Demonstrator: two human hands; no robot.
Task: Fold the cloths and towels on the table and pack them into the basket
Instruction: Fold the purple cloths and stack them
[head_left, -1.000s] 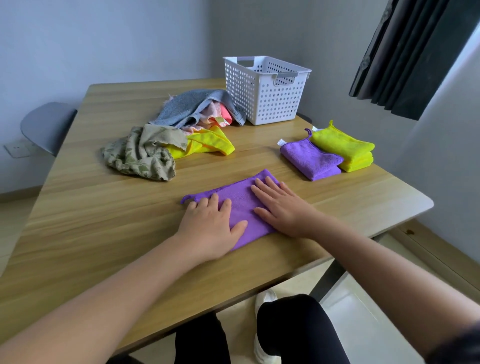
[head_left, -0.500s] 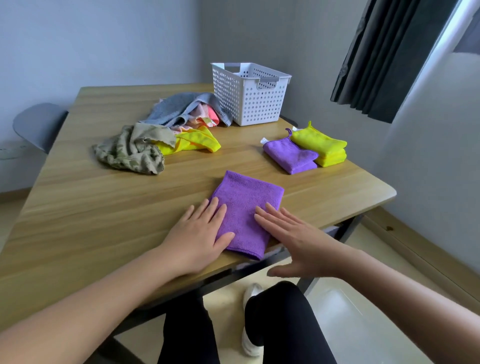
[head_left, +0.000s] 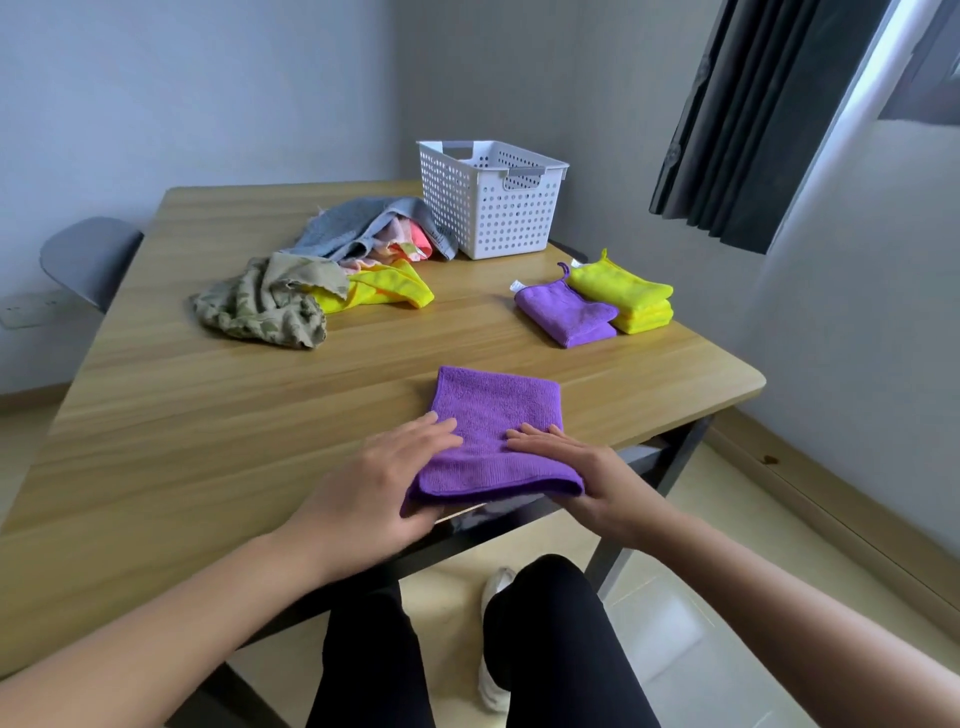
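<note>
A folded purple cloth (head_left: 493, 415) lies at the near edge of the wooden table (head_left: 208, 415), its front hem hanging just past the edge. My left hand (head_left: 374, 483) holds the cloth's near left corner, fingers flat on top and thumb hidden beneath. My right hand (head_left: 576, 467) holds the near right corner the same way. A white perforated basket (head_left: 498, 208) stands at the far side, nothing showing inside. A folded purple cloth (head_left: 563, 312) and a folded yellow stack (head_left: 623, 293) lie at the right.
An unfolded pile lies left of the basket: grey towel (head_left: 353, 228), pink cloth (head_left: 410, 241), yellow cloth (head_left: 384, 291), camouflage cloth (head_left: 260, 306). A grey chair (head_left: 88, 260) stands at the table's left. Dark curtain (head_left: 737, 130) hangs at the right. My legs are under the table.
The purple cloth was turned from lying crosswise to lengthwise and pulled to the table's near edge. Both hands slid from pressing its top down to its near corners.
</note>
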